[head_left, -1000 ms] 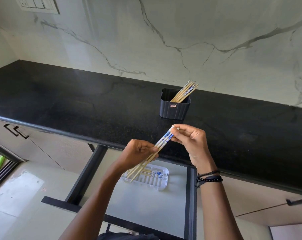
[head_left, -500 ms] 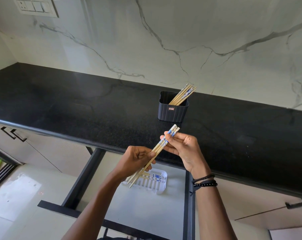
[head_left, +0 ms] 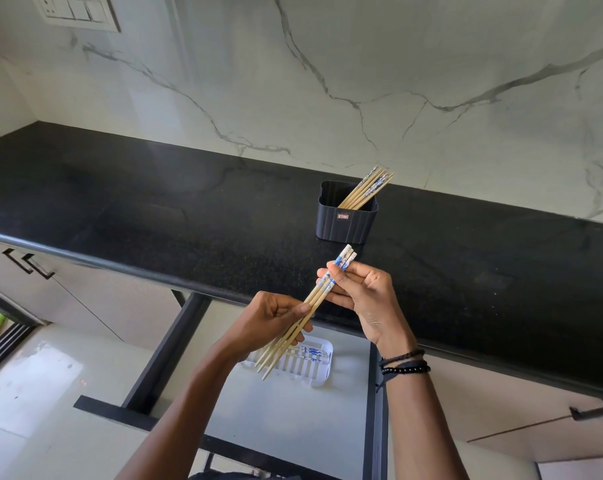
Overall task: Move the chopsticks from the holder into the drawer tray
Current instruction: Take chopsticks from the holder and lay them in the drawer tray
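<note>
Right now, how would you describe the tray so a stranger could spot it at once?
Find the long black counter; below its edge a drawer stands pulled open. On its pale floor, near the back, lies the tray. It is the only white, slatted thing there, unlike the black holder up on the counter.

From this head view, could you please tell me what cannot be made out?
All in the head view:
Tray chopsticks: count unclear, left hand and held chopsticks cover part of the tray.
Holder chopsticks: lower ends hidden inside the holder.
Holder label: too small to read.
</note>
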